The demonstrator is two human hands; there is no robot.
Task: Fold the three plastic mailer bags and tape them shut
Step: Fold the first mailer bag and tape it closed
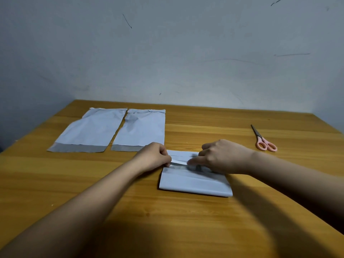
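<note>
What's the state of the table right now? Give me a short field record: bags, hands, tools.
folded bag: in front of the person, folded over, both hands on its upper part
flat bags: two, unfolded side by side at far left, left one, right one
left hand: pinches a thin white strip at the folded bag
right hand: presses on the folded bag, fingers partly hidden
scissors: pink-handled, far right, untouched
table: wooden
</note>
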